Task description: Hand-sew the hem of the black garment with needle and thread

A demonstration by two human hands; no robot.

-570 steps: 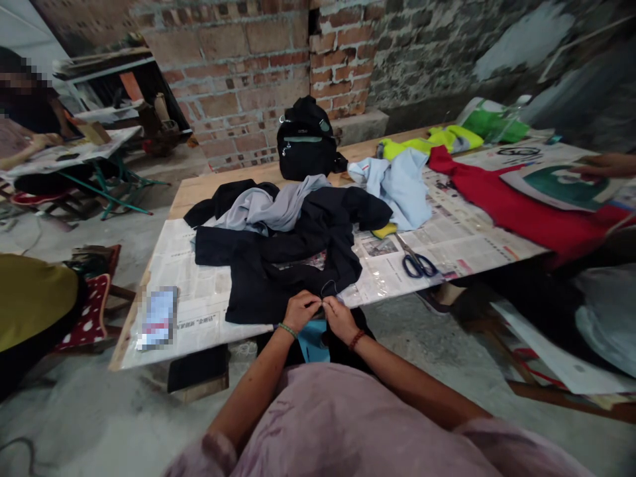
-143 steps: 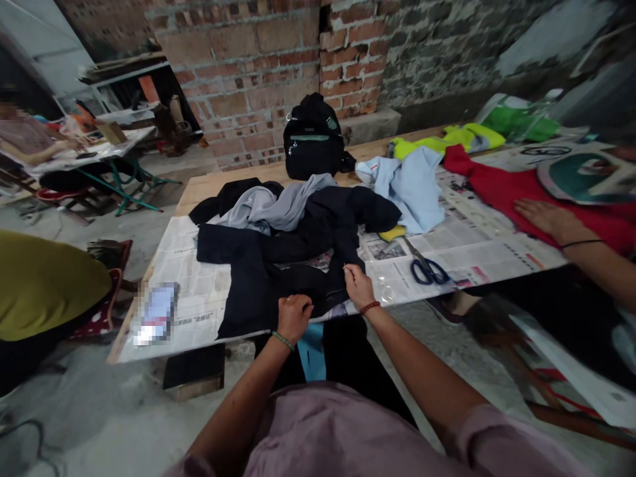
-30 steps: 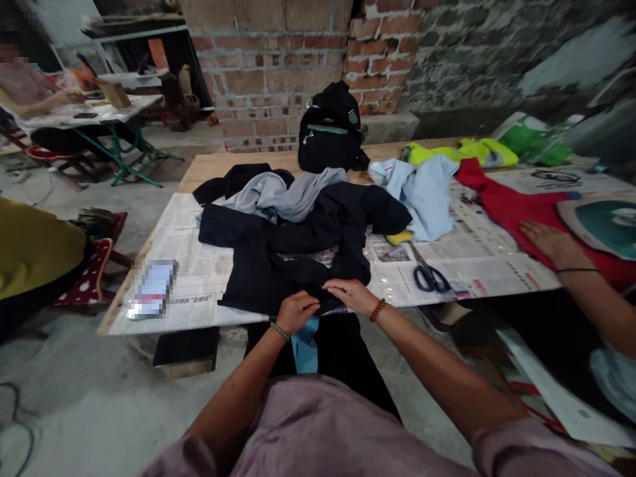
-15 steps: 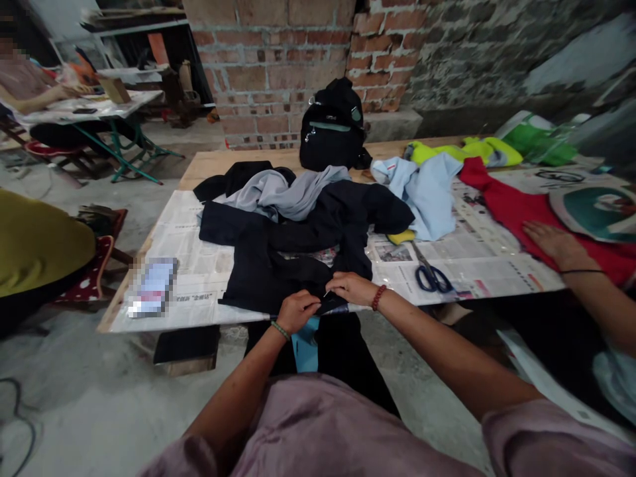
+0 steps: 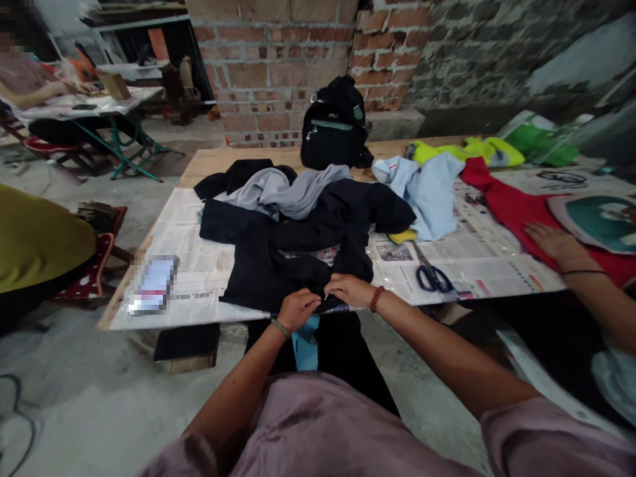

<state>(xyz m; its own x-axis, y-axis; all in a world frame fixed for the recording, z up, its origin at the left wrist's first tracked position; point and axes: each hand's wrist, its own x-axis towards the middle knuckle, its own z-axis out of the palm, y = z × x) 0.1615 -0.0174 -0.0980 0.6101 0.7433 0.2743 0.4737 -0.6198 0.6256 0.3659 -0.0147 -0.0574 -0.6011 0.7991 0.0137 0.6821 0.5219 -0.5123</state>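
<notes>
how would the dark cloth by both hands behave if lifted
The dark cloth is probably floppy, since it lies in loose folds. It likely won't roll, being spread across the newspaper. It may pull taut at the left hand, which seems to pinch its near edge.

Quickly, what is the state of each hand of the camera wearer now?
Left hand: closed, pinching the edge of the black cloth.
Right hand: closed, pinching a small pale thing, too tiny to identify.
</notes>
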